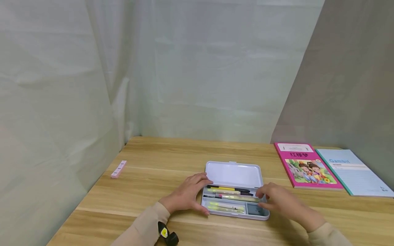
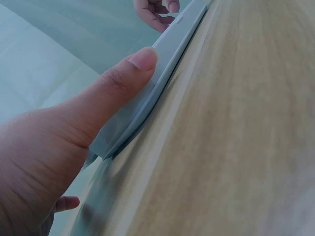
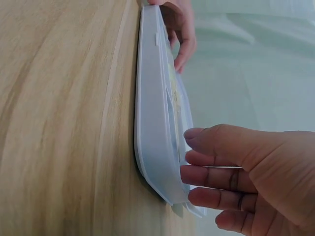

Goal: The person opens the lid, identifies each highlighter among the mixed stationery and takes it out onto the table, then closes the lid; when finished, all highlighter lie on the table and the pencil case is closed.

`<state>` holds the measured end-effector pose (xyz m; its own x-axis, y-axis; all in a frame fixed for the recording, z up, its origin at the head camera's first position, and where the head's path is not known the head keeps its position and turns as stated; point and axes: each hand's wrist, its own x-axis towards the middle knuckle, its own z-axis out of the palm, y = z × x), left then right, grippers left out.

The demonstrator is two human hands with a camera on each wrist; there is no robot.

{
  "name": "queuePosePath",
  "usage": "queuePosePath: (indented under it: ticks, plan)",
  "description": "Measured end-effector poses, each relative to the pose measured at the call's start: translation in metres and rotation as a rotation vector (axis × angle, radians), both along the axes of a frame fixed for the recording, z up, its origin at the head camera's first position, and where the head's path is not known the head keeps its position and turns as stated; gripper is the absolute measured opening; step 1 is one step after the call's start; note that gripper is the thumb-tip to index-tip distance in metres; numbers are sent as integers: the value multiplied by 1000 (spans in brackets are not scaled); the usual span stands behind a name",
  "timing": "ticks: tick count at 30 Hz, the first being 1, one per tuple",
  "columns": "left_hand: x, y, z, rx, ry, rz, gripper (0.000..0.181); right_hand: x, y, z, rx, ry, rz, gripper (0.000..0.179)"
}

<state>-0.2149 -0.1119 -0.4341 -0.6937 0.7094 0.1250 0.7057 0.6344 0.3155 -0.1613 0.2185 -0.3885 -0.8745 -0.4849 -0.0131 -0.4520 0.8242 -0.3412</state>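
Pencil case (image 1: 234, 175): likely light, stiff, slick; grip short edges. Left hand (image 1: 186, 194) spread wide at left edge, right hand (image 1: 280, 201) half-open at right; neither gripping.

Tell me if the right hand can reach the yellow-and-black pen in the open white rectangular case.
Probably yes: the right hand is close to the pen, and the case has its white lid open.

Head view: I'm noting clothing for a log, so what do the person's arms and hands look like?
The left sleeve and right sleeve are beige. A black gadget with a yellow mark sits by the left sleeve; none shows by the right one. The left grip and right grip are bare, ungloved hands.
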Motion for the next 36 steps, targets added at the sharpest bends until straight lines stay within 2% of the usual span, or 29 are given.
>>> queuePosePath:
  ticks: [6,19,36]
  plan:
    - [1,-1,-1,-1,-2,4,97,-3,-3,-5,16,0,3,17]
    - [0,0,-1,0,15,-14,95,-2,-4,-16,-21,102,34,9]
    - [0,-1,-2,-11,-15,6,96,0,0,-16,-85,137,39,9]
